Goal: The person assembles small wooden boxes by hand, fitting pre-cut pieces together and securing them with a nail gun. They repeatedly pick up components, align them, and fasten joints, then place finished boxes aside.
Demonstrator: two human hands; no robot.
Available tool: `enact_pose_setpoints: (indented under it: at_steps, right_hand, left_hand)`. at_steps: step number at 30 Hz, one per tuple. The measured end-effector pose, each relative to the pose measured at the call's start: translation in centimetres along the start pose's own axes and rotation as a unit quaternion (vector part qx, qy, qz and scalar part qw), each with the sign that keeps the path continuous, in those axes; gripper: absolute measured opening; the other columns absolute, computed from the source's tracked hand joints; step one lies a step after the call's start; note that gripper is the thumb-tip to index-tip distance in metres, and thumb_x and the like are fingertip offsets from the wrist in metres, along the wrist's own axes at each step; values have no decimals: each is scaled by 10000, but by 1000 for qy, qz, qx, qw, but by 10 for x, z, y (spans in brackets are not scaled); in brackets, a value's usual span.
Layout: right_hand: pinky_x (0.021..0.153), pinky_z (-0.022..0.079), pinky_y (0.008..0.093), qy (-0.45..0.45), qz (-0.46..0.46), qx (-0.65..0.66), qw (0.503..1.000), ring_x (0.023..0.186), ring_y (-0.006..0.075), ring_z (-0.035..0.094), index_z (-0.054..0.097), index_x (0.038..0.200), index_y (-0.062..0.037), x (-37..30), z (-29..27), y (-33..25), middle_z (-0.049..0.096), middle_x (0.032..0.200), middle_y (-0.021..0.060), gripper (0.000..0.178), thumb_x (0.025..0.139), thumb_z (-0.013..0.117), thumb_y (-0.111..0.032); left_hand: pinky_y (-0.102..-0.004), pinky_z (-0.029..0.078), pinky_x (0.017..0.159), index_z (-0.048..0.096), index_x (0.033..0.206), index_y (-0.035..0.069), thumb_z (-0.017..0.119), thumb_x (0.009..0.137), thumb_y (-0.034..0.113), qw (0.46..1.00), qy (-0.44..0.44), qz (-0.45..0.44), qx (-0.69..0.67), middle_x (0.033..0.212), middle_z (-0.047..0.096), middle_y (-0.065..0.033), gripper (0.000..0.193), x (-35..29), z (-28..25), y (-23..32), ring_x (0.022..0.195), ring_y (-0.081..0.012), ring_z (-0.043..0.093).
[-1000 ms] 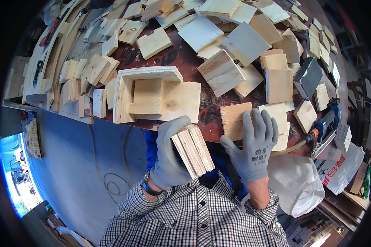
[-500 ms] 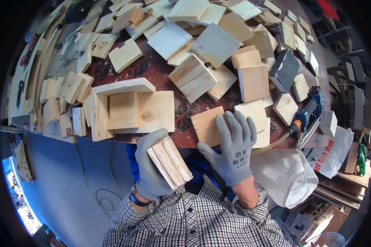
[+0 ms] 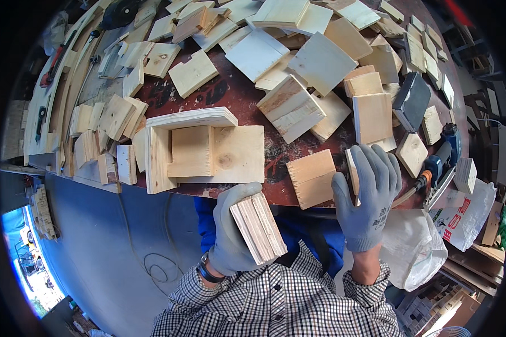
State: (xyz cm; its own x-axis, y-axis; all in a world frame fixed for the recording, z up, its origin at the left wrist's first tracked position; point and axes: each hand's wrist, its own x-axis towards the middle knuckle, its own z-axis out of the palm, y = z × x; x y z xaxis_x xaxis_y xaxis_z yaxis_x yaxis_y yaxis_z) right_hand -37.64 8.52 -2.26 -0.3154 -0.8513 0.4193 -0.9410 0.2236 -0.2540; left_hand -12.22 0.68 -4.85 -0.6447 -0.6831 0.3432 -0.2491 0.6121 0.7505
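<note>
My left hand (image 3: 230, 236), in a grey work glove, is closed around a small stack of plywood pieces (image 3: 258, 229), layered edges facing up, just off the table's front edge. My right hand (image 3: 371, 194), gloved alike, grips a plywood piece (image 3: 352, 171) between thumb and fingers; it is tipped nearly on edge and mostly hidden behind the hand. A loose plywood piece (image 3: 311, 178) lies flat on the table to the left of that hand. Beyond my left hand sits a corner-shaped wooden assembly (image 3: 236, 151) of joined boards.
Many wooden offcuts (image 3: 326, 62) are heaped across the dark red table (image 3: 208, 92). A dark block (image 3: 411, 101) leans at the right, near a blue air tool (image 3: 441, 154) with a hose. A white sack (image 3: 416, 247) hangs beside the table's front right. Long boards (image 3: 67, 106) lie far left.
My right hand has closed on a plywood piece it was resting over and tipped it up. My left hand keeps its stack. The whole view has shifted, so everything appears farther right.
</note>
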Motion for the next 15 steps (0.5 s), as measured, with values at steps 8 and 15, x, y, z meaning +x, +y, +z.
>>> enact_pose_setpoints:
  at_steps: [8,15]
  right_hand:
    - [1108,448,514,9,-30,186,982,1240,310,606,704,1199,-40,-4,33,-65,669,1239,119,427,796,763,-170]
    - [1065,521,482,-60,-46,297,952,1216,314,636,681,1170,-25,4,75,-118,672,1236,143,470,754,734,-238]
  left_hand:
    - [-473,591,967,286,1583,17,776,944,354,941,132,-149,-272,1322,611,-259,873,-25,-16,14,1141,-337,672]
    - [-533,560,1090,203,1671,124,822,854,594,833,304,-345,-308,1489,517,-171,1128,-31,-60,37,1309,-379,586]
